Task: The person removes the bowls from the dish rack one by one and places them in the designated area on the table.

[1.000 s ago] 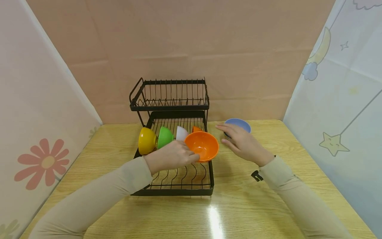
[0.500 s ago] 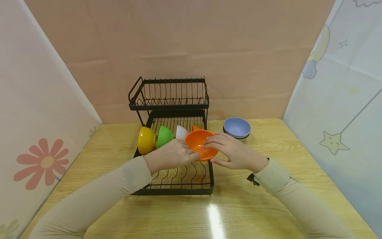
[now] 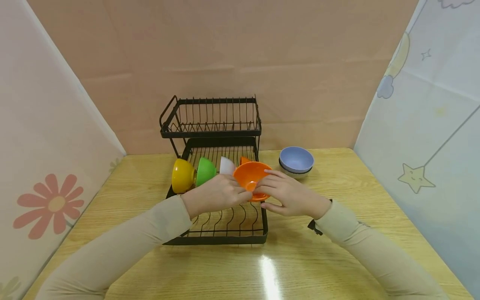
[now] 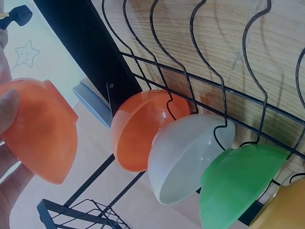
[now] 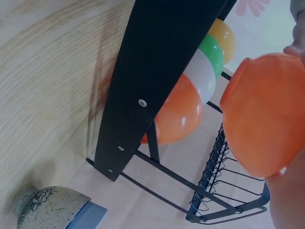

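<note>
Your two hands both have hold of an orange bowl (image 3: 246, 171): the left hand (image 3: 216, 192) grips its near left side, fingers bent, and the right hand (image 3: 291, 195) pinches its right side, fingers inside. The bowl is in the air above the right side of the black dish rack (image 3: 215, 240), where a yellow bowl (image 3: 182, 176), a green bowl (image 3: 205, 171), a white bowl (image 3: 226, 165) and a second orange bowl (image 3: 244, 160) stand in a row on their sides.

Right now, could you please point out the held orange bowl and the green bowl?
Held orange bowl (image 4: 44, 130), left wrist view, outer wall.
Green bowl (image 3: 206, 171), head view, outer wall.
</note>
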The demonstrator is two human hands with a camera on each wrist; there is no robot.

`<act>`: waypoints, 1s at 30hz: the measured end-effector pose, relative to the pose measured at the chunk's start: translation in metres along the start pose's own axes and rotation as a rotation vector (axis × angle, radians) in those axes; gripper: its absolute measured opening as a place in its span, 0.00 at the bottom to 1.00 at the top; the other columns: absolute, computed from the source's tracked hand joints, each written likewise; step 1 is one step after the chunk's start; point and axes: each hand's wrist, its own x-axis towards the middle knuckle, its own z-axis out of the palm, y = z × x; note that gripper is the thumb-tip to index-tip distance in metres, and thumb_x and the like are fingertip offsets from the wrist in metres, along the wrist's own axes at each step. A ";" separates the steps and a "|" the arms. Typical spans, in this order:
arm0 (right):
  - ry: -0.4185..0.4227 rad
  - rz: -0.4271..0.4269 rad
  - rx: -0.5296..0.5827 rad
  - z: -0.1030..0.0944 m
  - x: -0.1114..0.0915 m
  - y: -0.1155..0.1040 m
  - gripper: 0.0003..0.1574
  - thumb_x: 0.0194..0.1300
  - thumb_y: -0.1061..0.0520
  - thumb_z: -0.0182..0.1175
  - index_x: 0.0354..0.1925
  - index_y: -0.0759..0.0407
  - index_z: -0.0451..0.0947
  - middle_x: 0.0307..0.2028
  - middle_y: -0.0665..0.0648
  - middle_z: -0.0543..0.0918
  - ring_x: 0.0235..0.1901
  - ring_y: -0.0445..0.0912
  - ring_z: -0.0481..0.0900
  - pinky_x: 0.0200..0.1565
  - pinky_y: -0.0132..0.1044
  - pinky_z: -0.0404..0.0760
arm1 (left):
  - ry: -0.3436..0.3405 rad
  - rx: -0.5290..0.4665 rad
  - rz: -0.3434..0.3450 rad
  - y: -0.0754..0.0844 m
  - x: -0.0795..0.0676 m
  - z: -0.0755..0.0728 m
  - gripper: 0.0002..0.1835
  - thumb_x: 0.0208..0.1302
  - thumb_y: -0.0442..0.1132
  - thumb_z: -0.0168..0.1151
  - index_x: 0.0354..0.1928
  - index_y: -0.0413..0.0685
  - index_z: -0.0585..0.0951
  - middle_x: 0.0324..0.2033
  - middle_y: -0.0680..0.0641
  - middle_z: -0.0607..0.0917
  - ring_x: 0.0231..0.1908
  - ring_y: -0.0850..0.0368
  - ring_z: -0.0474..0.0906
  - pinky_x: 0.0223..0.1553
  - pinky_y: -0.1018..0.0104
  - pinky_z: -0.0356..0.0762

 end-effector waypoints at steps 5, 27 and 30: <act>0.016 -0.011 -0.007 0.002 0.000 0.000 0.17 0.67 0.48 0.60 0.49 0.56 0.79 0.47 0.51 0.84 0.52 0.47 0.79 0.66 0.53 0.64 | -0.001 0.006 -0.007 0.000 0.000 -0.001 0.08 0.65 0.47 0.62 0.35 0.52 0.79 0.24 0.58 0.87 0.19 0.66 0.77 0.25 0.76 0.74; 0.048 -0.043 -0.055 0.006 0.001 0.004 0.07 0.67 0.49 0.62 0.37 0.51 0.79 0.33 0.49 0.79 0.40 0.48 0.76 0.55 0.46 0.72 | 0.026 -0.008 -0.020 0.001 0.000 0.001 0.09 0.63 0.45 0.65 0.30 0.52 0.75 0.16 0.60 0.80 0.16 0.66 0.68 0.22 0.77 0.67; 0.041 -0.036 -0.048 0.004 0.001 0.003 0.06 0.64 0.50 0.64 0.35 0.50 0.78 0.32 0.48 0.77 0.39 0.48 0.75 0.53 0.44 0.71 | 0.027 -0.015 -0.022 0.001 0.000 0.000 0.09 0.65 0.45 0.63 0.30 0.52 0.76 0.16 0.60 0.80 0.16 0.66 0.68 0.22 0.76 0.67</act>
